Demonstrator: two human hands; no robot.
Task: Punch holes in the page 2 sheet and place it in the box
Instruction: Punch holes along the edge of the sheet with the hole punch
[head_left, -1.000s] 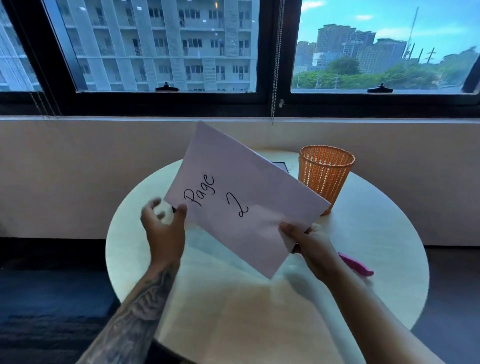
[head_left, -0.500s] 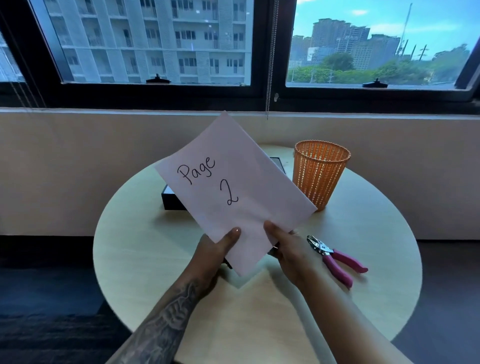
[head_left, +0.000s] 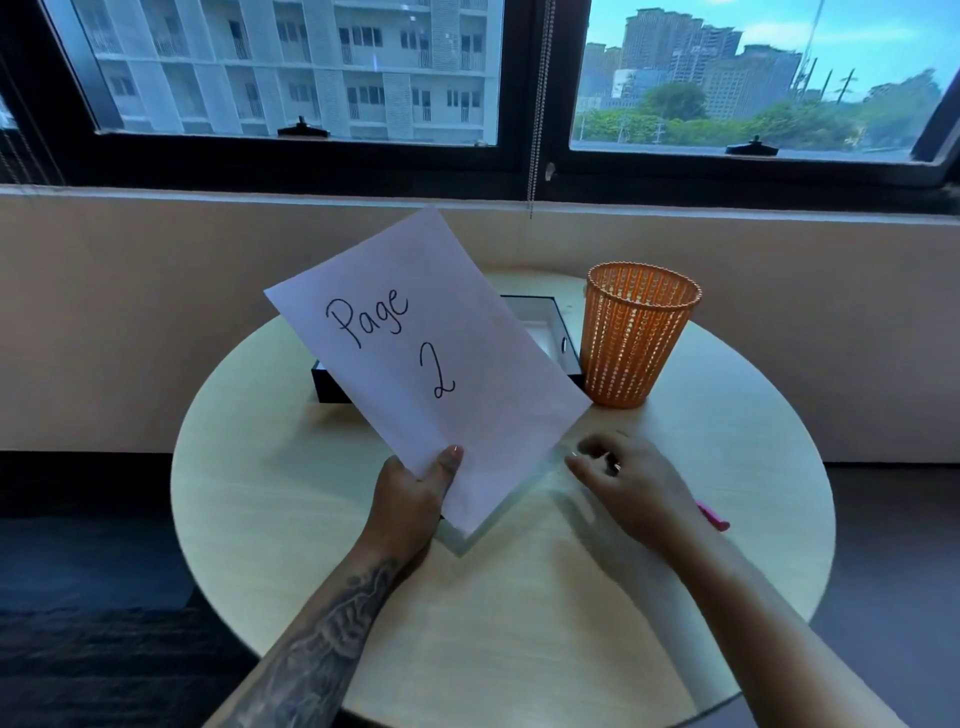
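A white sheet marked "Page 2" (head_left: 431, 358) is held up, tilted, above the round table (head_left: 291, 499). My left hand (head_left: 413, 499) pinches its lower edge, thumb on the front. My right hand (head_left: 631, 483) is off the sheet, to its right, hovering low over the table with fingers loosely curled and blurred. It covers most of the pink-handled hole punch (head_left: 714, 517); only a pink handle tip shows. The black box (head_left: 556, 332) with a pale inside lies behind the sheet, partly hidden by it.
An orange mesh basket (head_left: 636, 338) stands upright at the back right of the table, touching the box's right side. A wall and windows rise behind the table. A bead cord (head_left: 535, 104) hangs from the window. Dark floor surrounds the table.
My right hand has let go of the sheet and moved right, over the hole punch. My left hand shifted earlier from the sheet's side to its lower edge and now holds it alone.
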